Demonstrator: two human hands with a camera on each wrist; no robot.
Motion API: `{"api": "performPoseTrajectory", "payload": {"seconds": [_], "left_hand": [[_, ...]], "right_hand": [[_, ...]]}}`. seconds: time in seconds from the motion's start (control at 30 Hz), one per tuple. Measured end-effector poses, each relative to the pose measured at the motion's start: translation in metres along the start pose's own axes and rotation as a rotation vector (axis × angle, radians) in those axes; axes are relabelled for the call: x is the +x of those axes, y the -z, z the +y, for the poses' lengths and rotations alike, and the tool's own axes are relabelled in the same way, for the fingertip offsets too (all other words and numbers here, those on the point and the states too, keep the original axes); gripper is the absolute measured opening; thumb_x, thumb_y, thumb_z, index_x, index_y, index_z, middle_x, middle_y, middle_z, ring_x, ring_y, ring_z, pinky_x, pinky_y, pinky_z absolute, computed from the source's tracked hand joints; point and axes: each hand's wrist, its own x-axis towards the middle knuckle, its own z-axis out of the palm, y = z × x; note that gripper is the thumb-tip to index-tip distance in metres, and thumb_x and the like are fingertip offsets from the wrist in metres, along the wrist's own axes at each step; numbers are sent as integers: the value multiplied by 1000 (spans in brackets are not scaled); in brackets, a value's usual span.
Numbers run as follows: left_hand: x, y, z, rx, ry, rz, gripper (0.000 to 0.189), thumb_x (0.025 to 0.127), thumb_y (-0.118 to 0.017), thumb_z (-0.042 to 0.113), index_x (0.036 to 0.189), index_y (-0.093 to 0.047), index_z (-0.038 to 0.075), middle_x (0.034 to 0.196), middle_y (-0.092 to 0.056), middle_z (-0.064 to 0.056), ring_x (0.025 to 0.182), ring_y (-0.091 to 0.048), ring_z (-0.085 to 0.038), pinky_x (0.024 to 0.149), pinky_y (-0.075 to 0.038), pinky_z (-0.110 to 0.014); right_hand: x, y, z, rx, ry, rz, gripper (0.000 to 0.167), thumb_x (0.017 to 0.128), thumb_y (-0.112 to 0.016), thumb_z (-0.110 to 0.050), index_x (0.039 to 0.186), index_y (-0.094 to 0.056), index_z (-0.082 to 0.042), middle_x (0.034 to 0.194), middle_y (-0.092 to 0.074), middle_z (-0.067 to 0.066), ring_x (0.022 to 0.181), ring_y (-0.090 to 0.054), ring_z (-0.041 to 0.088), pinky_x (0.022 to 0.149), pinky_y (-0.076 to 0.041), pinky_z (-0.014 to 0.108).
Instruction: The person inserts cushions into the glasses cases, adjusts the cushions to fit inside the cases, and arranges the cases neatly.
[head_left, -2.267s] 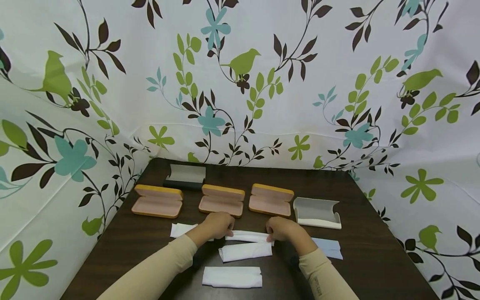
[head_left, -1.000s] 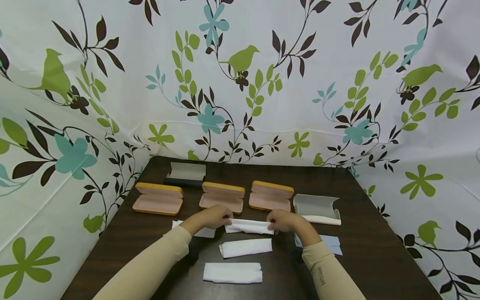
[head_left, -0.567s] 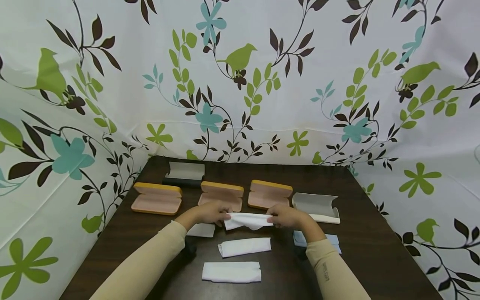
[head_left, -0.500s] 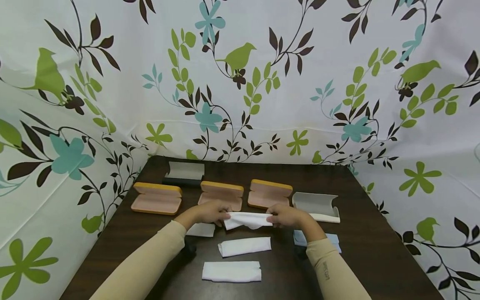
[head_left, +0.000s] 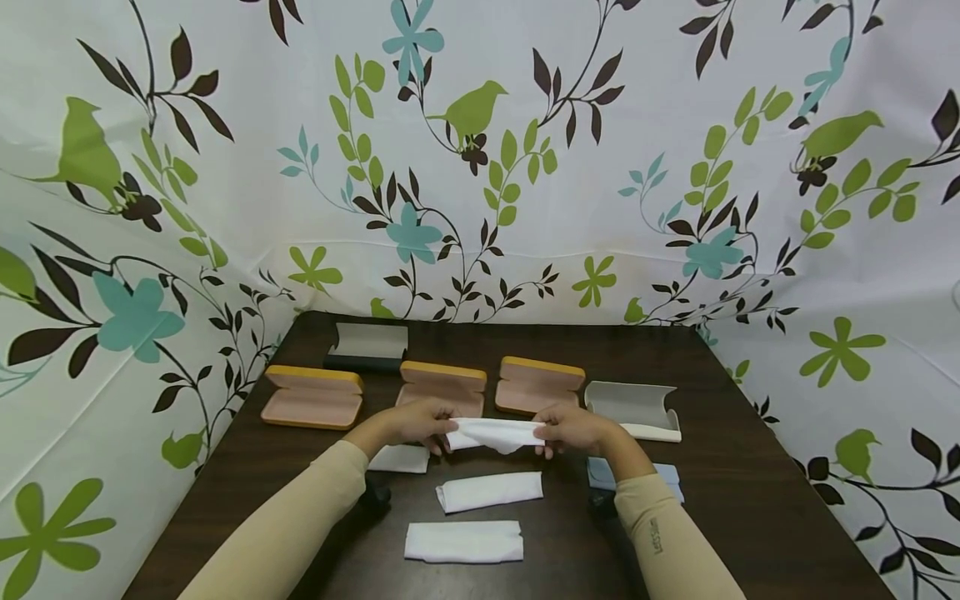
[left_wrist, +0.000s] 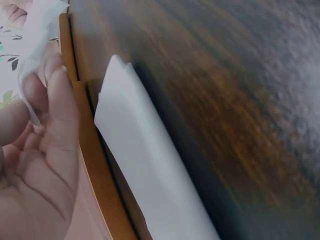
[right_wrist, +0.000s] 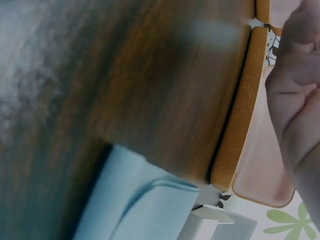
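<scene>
A folded white cloth (head_left: 497, 434) is stretched between both hands, raised off the table, its lower edge sagging in the middle. My left hand (head_left: 422, 422) pinches its left end between thumb and fingers, as the left wrist view also shows. At the other end, my right hand (head_left: 572, 429) pinches the cloth; in the right wrist view only part of that hand (right_wrist: 302, 100) shows, without the cloth. Beyond the hands lie two open orange cases with pink lining, the middle case (head_left: 442, 390) and the right case (head_left: 538, 387).
Two more folded white cloths, a middle one (head_left: 490, 492) and a nearer one (head_left: 463, 542), lie in front. A white cloth (head_left: 401, 459) sits under the left arm, a light blue cloth (head_left: 600, 473) by the right. Another orange case (head_left: 313, 397), a black case (head_left: 367, 346) and a cream case (head_left: 632, 410) stand open.
Both hands have lifted the white cloth from the table and moved it up and slightly away. Its lower edge now hangs loose. The other cloths and the cases stay where they were.
</scene>
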Motion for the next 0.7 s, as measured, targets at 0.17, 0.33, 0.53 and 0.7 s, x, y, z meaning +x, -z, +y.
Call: {"api": "performPoseTrajectory", "payload": {"seconds": [0.17, 0.33, 0.53, 0.7], "left_hand": [[0, 1, 2, -29, 18, 19, 17, 106, -55, 13, 100, -64, -1, 97, -64, -9, 90, -64, -20, 82, -58, -41], [3, 2, 1, -73, -15, 8, 17, 106, -54, 14, 105, -62, -1, 104, -65, -9, 96, -64, -20, 88, -56, -41], [5, 3, 1, -73, -30, -6, 16, 107, -53, 13, 105, -61, 0, 97, -68, -11, 87, -68, -22, 78, -58, -37], [5, 2, 2, -68, -5, -3, 15, 106, -53, 12, 100, -60, 0, 93, -69, -13, 84, -71, -23, 71, -59, -32]], "right_hand": [[-2, 1, 0, 40, 3, -2, 17, 104, -58, -11, 107, -67, 2, 80, -70, 7, 67, -64, 15, 62, -43, 30], [-2, 3, 0, 57, -6, -14, 17, 104, -57, -11, 109, -67, 1, 81, -70, 6, 68, -64, 14, 63, -42, 30], [-2, 6, 1, 60, -6, -18, 18, 105, -56, -12, 111, -66, 2, 81, -70, 6, 68, -64, 14, 63, -42, 28], [-3, 4, 4, 74, 2, -12, 18, 104, -57, -13, 109, -66, 2, 81, -70, 6, 68, -65, 14, 63, -42, 29]]}}
